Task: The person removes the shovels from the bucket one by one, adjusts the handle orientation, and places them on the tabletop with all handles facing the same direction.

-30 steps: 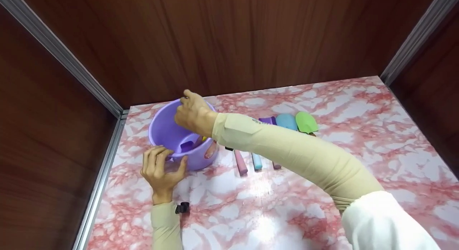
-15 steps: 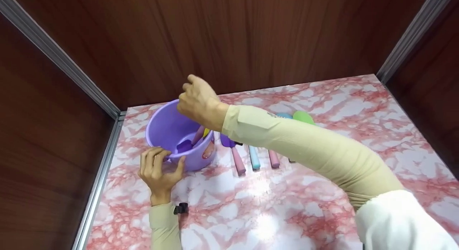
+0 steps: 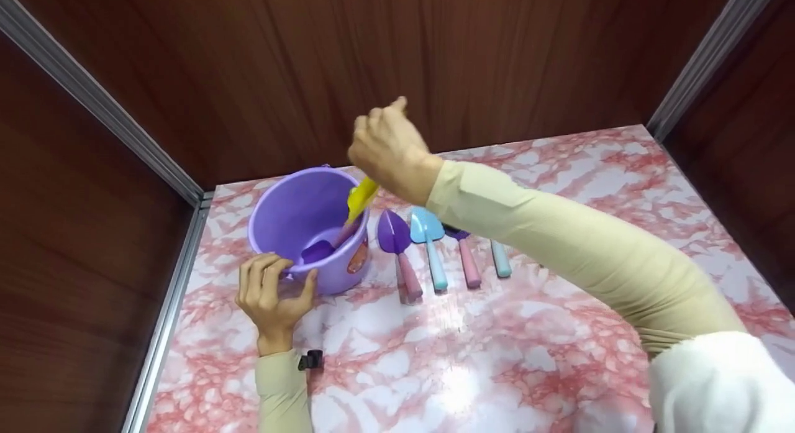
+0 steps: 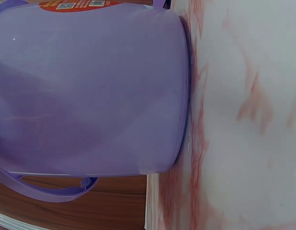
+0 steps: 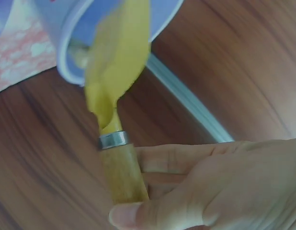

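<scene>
Now that the right hand (image 3: 391, 150) has risen and swung rightward, yellow trowel (image 3: 360, 198): over the right side of the bucket (image 3: 332, 279), where half a second ago only a scrap of yellow showed inside; whether its tip has cleared the rim, I cannot tell.
Right fingers: clamped on the trowel's wooden handle (image 5: 121, 172), thumb near the butt end, blade pointing away toward the bucket's mouth.
Left hand (image 3: 270, 302): much as it was a second ago, fingers curled on the near left rim, thumb spread apart from them against the bucket.
Bucket: upright on the table (image 3: 372, 371), little changed in place; the left hand's hold probably keeps it steady against the pull.
Inside: a purple tool (image 3: 318, 251) with a pink handle leans against the right wall, so lifting the trowel seemingly does not finish the unloading.
Row: a purple trowel (image 3: 394, 231), a blue trowel (image 3: 427, 225), a pink handle (image 3: 470, 265) and a pale handle (image 3: 500, 259) lie side by side, right of the bucket; the two blades nearest it show fully since the sleeve (image 3: 559, 253) moved, while the pale handle's head is hidden.
</scene>
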`<act>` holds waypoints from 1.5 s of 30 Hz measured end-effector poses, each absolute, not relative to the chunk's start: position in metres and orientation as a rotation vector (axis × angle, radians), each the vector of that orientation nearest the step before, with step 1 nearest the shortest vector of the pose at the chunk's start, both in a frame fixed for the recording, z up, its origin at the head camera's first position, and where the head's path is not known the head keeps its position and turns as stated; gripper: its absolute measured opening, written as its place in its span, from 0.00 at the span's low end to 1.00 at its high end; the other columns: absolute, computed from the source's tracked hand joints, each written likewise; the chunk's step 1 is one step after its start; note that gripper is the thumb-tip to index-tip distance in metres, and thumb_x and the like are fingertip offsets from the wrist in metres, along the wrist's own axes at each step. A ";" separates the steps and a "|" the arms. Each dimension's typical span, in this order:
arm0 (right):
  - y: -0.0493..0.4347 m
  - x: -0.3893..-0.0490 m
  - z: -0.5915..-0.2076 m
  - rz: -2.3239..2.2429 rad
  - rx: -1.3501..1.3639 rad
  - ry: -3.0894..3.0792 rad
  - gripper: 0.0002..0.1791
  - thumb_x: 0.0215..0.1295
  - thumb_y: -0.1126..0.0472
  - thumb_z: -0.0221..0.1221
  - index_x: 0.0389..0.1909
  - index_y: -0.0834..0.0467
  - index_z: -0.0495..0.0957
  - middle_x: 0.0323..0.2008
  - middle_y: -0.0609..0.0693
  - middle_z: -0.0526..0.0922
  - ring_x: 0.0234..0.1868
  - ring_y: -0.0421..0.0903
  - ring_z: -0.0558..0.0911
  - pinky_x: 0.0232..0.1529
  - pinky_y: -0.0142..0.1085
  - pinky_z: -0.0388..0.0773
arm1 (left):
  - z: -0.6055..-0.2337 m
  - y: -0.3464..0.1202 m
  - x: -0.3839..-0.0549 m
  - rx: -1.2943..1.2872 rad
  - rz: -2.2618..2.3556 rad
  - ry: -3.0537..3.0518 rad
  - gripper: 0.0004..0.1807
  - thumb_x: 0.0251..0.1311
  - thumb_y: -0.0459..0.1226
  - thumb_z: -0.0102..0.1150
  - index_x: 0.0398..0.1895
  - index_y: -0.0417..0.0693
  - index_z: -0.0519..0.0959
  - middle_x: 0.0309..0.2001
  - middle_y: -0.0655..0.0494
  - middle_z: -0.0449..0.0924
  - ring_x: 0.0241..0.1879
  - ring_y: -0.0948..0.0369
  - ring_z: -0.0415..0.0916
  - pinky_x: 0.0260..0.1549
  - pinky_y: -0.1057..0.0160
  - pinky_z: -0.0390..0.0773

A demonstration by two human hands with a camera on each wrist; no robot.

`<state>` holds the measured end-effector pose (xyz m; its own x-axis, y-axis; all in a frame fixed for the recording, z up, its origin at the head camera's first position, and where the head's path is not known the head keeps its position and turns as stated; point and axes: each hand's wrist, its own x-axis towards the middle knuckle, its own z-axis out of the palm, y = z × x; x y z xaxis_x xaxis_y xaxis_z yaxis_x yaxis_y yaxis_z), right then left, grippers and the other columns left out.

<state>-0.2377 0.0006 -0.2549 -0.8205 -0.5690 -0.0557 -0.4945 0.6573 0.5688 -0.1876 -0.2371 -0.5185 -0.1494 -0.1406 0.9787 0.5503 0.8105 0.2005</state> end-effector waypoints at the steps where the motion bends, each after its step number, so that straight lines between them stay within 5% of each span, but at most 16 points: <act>1: 0.006 -0.240 -0.254 -0.868 0.874 -2.760 0.18 0.81 0.66 0.49 0.61 0.64 0.83 0.51 0.62 0.83 0.56 0.68 0.85 0.67 0.66 0.78 | -0.519 -0.237 -0.187 -0.329 -0.621 -1.619 0.29 0.57 0.60 0.71 0.24 0.41 0.82 0.29 0.44 0.84 0.33 0.42 0.80 0.35 0.48 0.81; 7: 0.039 -0.255 -0.250 -0.751 0.823 -2.856 0.18 0.79 0.71 0.49 0.58 0.66 0.85 0.56 0.66 0.87 0.56 0.70 0.86 0.60 0.64 0.84 | -0.519 -0.235 -0.187 -0.321 -0.628 -1.623 0.29 0.56 0.60 0.72 0.24 0.41 0.82 0.28 0.44 0.84 0.33 0.42 0.80 0.34 0.48 0.80; 13: 0.080 -0.266 -0.253 -0.608 0.810 -2.899 0.11 0.71 0.73 0.58 0.45 0.64 0.88 0.40 0.60 0.91 0.36 0.59 0.86 0.41 0.48 0.88 | -0.517 -0.234 -0.187 -0.318 -0.629 -1.610 0.30 0.56 0.60 0.72 0.23 0.41 0.82 0.28 0.43 0.83 0.33 0.42 0.80 0.33 0.47 0.80; 19: 0.124 -0.275 -0.266 -0.501 0.791 -2.924 0.07 0.68 0.72 0.63 0.42 0.65 0.88 0.33 0.61 0.90 0.25 0.56 0.81 0.31 0.45 0.85 | -0.516 -0.235 -0.187 -0.325 -0.619 -1.605 0.30 0.56 0.60 0.72 0.23 0.40 0.81 0.28 0.43 0.83 0.33 0.42 0.80 0.34 0.46 0.81; 25: 0.160 -0.281 -0.285 -0.154 0.774 -3.082 0.07 0.69 0.62 0.69 0.44 0.60 0.88 0.36 0.59 0.90 0.28 0.56 0.82 0.31 0.45 0.84 | -0.514 -0.236 -0.187 -0.329 -0.620 -1.598 0.30 0.56 0.60 0.72 0.23 0.40 0.81 0.27 0.42 0.83 0.33 0.41 0.79 0.34 0.46 0.80; 32: 0.193 -0.282 -0.302 0.296 0.790 -3.214 0.15 0.65 0.65 0.71 0.53 0.58 0.88 0.46 0.57 0.91 0.39 0.54 0.88 0.37 0.47 0.88 | -0.514 -0.235 -0.186 -0.329 -0.626 -1.598 0.30 0.56 0.59 0.72 0.23 0.40 0.81 0.27 0.42 0.82 0.33 0.41 0.79 0.36 0.46 0.81; 36: 0.210 -0.282 -0.323 0.584 0.785 -3.281 0.24 0.61 0.67 0.74 0.60 0.57 0.86 0.47 0.57 0.91 0.36 0.51 0.89 0.35 0.42 0.90 | -0.513 -0.234 -0.184 -0.326 -0.630 -1.597 0.30 0.56 0.59 0.72 0.23 0.39 0.81 0.27 0.42 0.82 0.33 0.40 0.79 0.36 0.45 0.80; 45: 0.243 -0.271 -0.377 1.071 0.497 -3.250 0.19 0.59 0.66 0.76 0.52 0.62 0.87 0.44 0.60 0.89 0.27 0.48 0.87 0.31 0.36 0.87 | -0.514 -0.231 -0.185 -0.325 -0.637 -1.604 0.31 0.57 0.60 0.72 0.23 0.39 0.81 0.27 0.42 0.82 0.33 0.41 0.79 0.35 0.46 0.80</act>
<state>-0.2712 0.2427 -0.3769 -0.9102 -0.3597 -0.2051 -0.1673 0.7726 -0.6125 -0.1847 -0.2307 -0.5136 -0.1437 -0.1568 0.9771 0.5568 0.8035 0.2108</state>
